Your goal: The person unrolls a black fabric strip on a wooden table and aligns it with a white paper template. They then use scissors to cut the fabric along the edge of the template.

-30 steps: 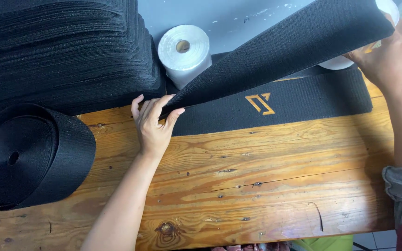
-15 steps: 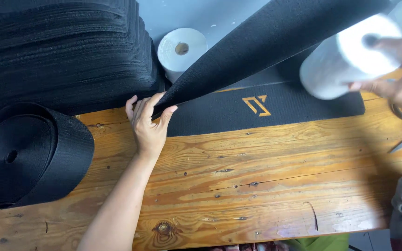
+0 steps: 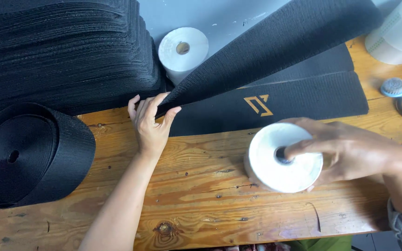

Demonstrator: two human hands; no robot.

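Right hand [image 3: 350,153] at lower right grips white roll [image 3: 282,158], one finger in its hole, roll over wooden table [image 3: 201,204]. Left hand [image 3: 150,123] at middle pinches end of lifted black strip [image 3: 275,51]. Flat black strip with gold mark [image 3: 275,102] just behind. Big black coil [image 3: 29,153] at left. Second white roll [image 3: 182,51] and black stack [image 3: 61,51] farther back.

soft daylight, mostly sharp

even, diffuse light lit the wooden table [image 3: 201,195] brightly, with only faint shadows under the right hand [image 3: 350,153] and the white roll [image 3: 282,158]. the black strap stack [image 3: 61,51] far left lost detail in darkness. slight blur softened the right edge; no glare showed.
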